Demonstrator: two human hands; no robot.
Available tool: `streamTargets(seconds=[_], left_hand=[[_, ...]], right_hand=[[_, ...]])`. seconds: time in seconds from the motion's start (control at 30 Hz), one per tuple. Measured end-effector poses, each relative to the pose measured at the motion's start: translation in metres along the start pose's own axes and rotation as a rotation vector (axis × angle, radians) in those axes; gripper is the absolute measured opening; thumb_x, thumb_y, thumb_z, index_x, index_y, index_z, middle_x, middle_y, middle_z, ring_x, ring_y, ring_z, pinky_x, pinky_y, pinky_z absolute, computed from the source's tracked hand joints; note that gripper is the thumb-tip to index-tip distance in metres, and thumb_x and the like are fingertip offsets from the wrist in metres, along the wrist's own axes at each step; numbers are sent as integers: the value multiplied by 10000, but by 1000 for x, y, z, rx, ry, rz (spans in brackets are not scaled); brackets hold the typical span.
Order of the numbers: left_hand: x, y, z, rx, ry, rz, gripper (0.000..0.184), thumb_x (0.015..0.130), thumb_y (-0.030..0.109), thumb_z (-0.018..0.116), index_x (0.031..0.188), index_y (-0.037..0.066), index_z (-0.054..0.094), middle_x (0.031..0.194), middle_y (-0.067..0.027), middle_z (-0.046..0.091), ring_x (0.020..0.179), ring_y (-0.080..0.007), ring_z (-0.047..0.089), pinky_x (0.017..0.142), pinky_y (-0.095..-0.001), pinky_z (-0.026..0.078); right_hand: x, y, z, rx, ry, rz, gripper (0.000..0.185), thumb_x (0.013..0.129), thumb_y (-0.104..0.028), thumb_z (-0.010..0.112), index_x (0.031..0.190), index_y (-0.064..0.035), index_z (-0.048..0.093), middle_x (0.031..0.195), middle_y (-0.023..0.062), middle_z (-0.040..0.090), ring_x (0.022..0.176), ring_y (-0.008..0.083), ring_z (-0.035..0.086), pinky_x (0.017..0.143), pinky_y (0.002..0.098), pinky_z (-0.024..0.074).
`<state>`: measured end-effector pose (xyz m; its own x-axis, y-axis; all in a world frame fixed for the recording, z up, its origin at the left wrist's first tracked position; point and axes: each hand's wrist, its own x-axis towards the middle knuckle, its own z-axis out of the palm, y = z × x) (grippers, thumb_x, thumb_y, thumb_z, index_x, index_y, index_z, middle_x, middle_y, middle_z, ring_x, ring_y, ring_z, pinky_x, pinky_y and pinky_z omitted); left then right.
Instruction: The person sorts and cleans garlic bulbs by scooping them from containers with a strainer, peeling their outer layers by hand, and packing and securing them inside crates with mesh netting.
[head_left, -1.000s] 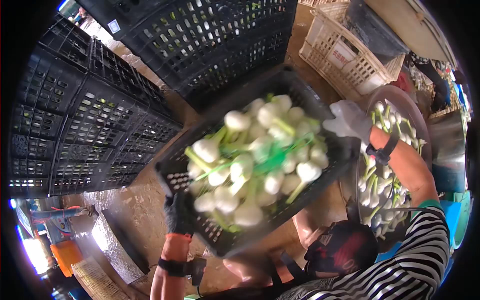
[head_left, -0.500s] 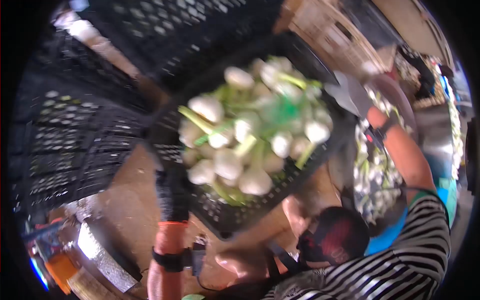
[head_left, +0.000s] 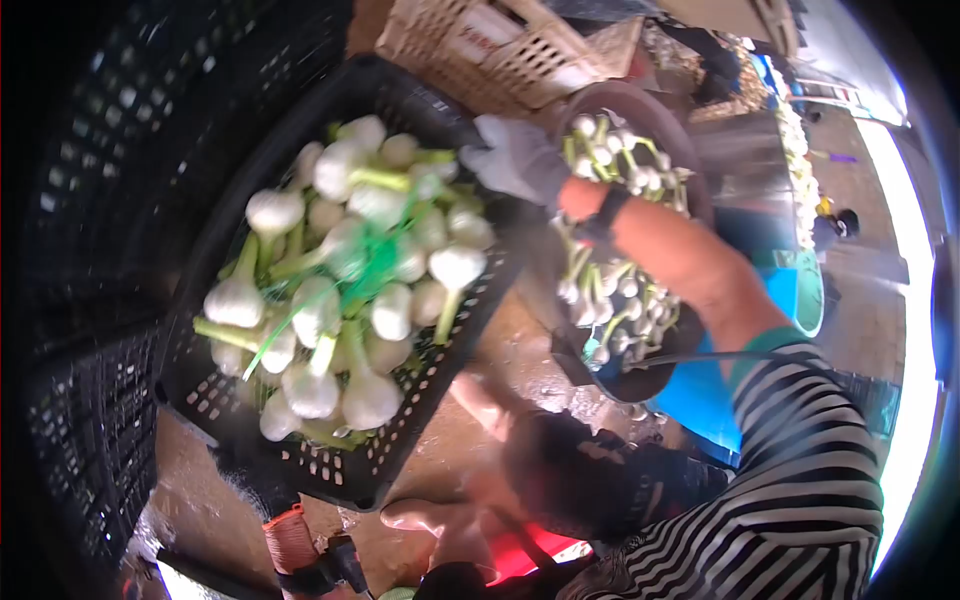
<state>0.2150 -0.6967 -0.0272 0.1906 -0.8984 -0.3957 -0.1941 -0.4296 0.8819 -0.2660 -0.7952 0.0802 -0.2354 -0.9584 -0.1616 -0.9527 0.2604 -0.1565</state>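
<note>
A black plastic crate [head_left: 372,480] is held tilted between my two hands, full of garlic bulbs [head_left: 312,388] with cut green stems. A tangle of bright green net or string [head_left: 376,260] lies on the garlic. My right hand [head_left: 515,158], in a grey glove, is closed on the crate's right end near the far corner. At the near left edge is my left hand [head_left: 250,485], in a dark glove, gripping the crate from below. Its fingers are mostly hidden by the crate and blurred.
Large black crates [head_left: 90,430] stand at the left. A tan crate [head_left: 500,45] is at the back, beside a round brown basin [head_left: 690,130]. More garlic [head_left: 625,300] lies right of my crate, near a blue tub [head_left: 700,400]. Wet brown floor [head_left: 515,345] shows below.
The view has swung right, so the crate and both hands appear further left. Both hands stay on the crate. A red object has come into view at the bottom.
</note>
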Motion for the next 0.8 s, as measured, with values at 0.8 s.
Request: streamTargets(seconds=[0.8], left_hand=[[-255, 95, 225, 427, -746, -343, 608, 807, 208, 643, 1322, 47, 365, 1265, -132, 472, 1164, -242, 462, 926, -356, 390]], right_hand=[[-453, 129, -56, 1523, 157, 2048, 259, 874, -265, 546, 1020, -51, 548, 936, 44, 567, 866, 179, 557, 769, 299, 454]])
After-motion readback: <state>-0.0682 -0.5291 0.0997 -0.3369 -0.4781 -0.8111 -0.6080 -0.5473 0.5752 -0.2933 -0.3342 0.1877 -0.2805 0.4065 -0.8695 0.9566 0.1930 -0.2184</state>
